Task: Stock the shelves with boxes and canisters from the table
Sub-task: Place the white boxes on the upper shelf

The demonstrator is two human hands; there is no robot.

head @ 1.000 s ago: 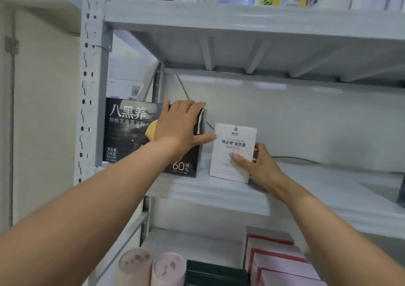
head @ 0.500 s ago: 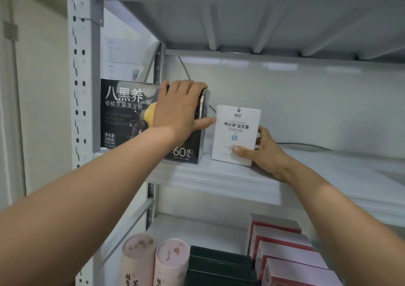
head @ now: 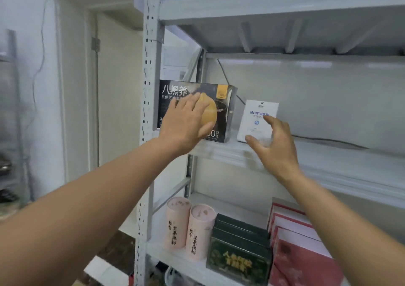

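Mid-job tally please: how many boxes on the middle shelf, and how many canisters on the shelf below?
Boxes, middle shelf: 2, the black box and the white box.
Canisters, shelf below: 2, the left pink canister and the right pink canister.
Total: 4.

The left arm (head: pixel 87 198) and right arm (head: pixel 341 222) are bare and reach up and forward, the forearms angling toward each other. The left hand (head: pixel 186 123) shows its back, fingers straight and close together, pointing up. The right hand (head: pixel 276 147) is raised just beside it, apart from it, with fingers spread and loosely bent, gripping nothing.
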